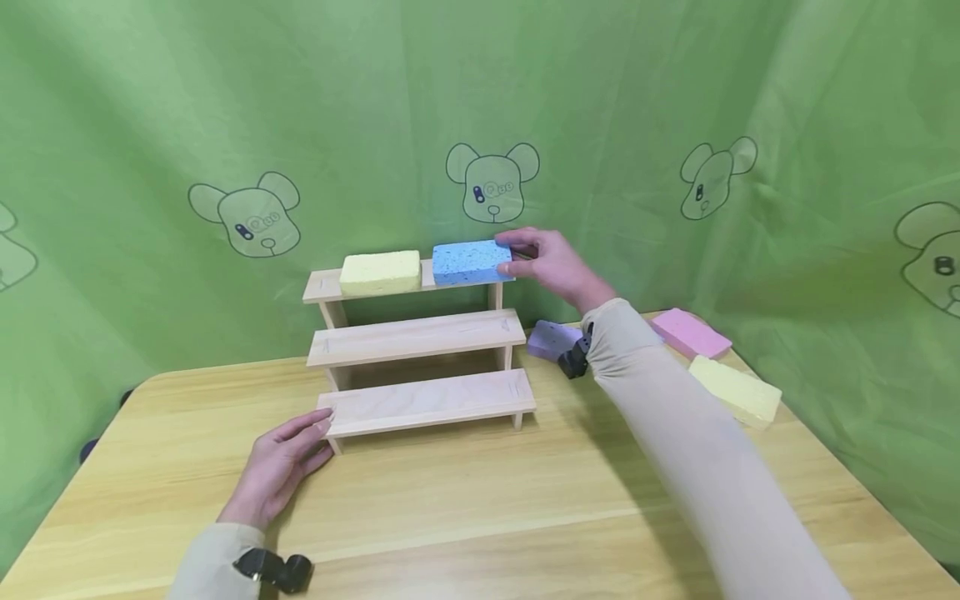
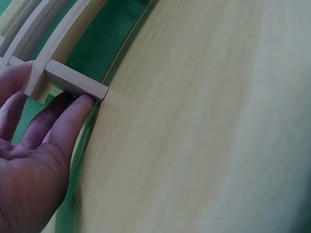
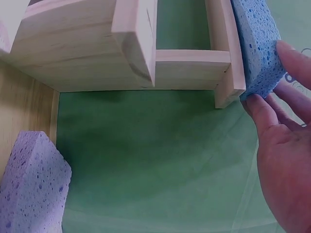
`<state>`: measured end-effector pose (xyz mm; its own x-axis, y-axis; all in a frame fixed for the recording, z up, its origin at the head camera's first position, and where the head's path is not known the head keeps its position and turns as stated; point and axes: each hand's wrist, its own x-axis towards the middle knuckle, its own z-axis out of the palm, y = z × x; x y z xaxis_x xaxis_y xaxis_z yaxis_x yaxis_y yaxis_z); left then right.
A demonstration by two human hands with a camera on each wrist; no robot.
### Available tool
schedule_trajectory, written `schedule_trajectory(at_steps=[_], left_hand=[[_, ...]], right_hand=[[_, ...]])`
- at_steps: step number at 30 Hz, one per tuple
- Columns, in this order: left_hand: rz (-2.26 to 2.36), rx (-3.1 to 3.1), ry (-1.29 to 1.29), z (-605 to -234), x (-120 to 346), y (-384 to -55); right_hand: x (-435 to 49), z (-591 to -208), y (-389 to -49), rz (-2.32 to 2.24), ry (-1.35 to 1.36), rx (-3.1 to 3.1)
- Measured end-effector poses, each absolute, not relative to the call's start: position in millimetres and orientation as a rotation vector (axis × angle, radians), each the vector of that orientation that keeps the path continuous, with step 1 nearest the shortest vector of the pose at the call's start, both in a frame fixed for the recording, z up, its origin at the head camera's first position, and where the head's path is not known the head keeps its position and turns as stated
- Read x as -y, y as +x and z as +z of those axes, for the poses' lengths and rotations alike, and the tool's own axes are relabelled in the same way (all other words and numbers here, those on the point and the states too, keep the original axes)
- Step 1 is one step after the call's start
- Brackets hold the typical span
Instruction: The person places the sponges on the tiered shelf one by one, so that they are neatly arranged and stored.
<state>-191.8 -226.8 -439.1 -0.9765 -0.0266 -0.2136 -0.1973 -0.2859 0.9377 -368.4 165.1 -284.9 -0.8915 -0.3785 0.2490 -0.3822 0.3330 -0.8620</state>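
A three-tier wooden display shelf (image 1: pixel 420 333) stands on the table. My right hand (image 1: pixel 551 265) pinches the right end of a blue sponge (image 1: pixel 468 262) between thumb and fingers, at the right part of the top tier. In the right wrist view the blue sponge (image 3: pixel 257 46) lies against the top board, its far end out of frame. A pale yellow sponge (image 1: pixel 380 272) sits left of it on the same tier, a small gap between them. My left hand (image 1: pixel 281 462) holds the bottom tier's left end; in the left wrist view its fingertips (image 2: pixel 83 104) press on the short leg.
Right of the shelf a purple sponge (image 1: pixel 551 339) lies on the table, partly behind my right wrist. Farther right are a pink sponge (image 1: pixel 692 333) and another pale yellow sponge (image 1: pixel 738 390), near the table's right edge. A green curtain (image 1: pixel 600 100) hangs close behind the shelf.
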Motion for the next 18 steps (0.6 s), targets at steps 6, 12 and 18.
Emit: schedule_trajectory(at_steps=[6, 12, 18], left_hand=[[2.411, -1.811, -0.300, -438.0, 226.6, -191.9], [2.412, -1.813, -0.297, -437.6, 226.3, -192.2], [2.413, -1.803, -0.303, -437.3, 226.5, -192.1]], right_hand=[[-162.9, -286.0, -370.4, 1.726, 0.687, 2.551], [-161.1, -287.3, -372.2, 1.752, 0.668, 2.561], [-161.0, -288.9, -372.7, 1.726, 0.664, 2.575]])
